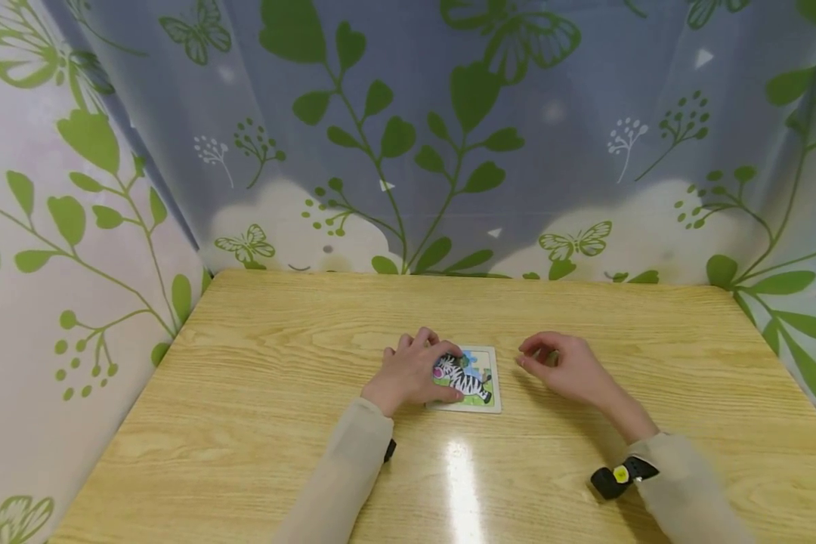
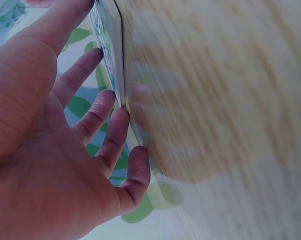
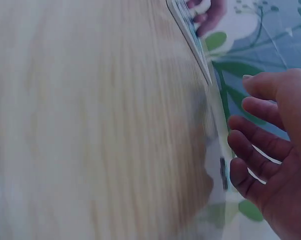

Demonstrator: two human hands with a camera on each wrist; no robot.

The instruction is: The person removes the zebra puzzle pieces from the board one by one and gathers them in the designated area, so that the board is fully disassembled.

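Left hand (image 1: 413, 374): fingers spread, thumb and index touching puzzle's left part | zebra puzzle (image 1: 474, 385): on table (image 1: 245, 438), between hands; likely light, stiff, slides easily, pieces may pop out; best held by pale rim (image 1: 498, 381) | right hand (image 1: 573, 370): fingers loosely bent, off puzzle, nothing visibly held.

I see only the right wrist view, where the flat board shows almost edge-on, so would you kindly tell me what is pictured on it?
Observer: The head view shows a zebra puzzle, with the striped animal across its face.
Operator: Thank you. I glimpse only some fingers of the left hand; where does its thumb lie?
Observer: Its thumb lies over the puzzle's left part, near the edge closest to the person.
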